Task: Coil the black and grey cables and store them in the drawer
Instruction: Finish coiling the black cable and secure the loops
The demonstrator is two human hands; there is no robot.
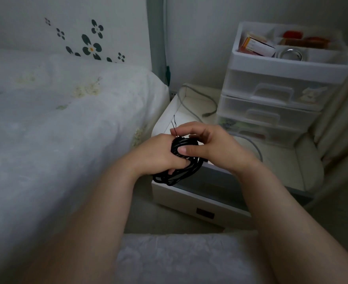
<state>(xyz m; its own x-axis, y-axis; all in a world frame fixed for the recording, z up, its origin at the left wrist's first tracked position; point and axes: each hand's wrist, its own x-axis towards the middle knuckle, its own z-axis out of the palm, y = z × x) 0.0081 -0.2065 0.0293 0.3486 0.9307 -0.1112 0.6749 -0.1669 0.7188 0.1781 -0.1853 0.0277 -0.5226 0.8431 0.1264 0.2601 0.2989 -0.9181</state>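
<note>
Both hands meet above the front left corner of the low white bedside bench, just beside the bed with the white flowered cover. The left hand holds the coiled black rubber cable: its fingers are curled through the loops, and the lower part of the coil hangs down under the hand, over the edge of the drawer. The right hand grips the top of the same coil, with the thumb pressed flat on the black strands and the other fingers bent over the upper side. Two thin dark wire ends stick up from between the hands. Below the hands, the open white drawer with the grey inside is pulled out from the bench toward the person. The thin grey cable lies loose on the bench top, going from the back left corner in a curve to a small plug near the translucent white plastic drawer unit; another part of it curves behind the right wrist. The open top tray of this unit holds small boxes and a round metal thing.
</note>
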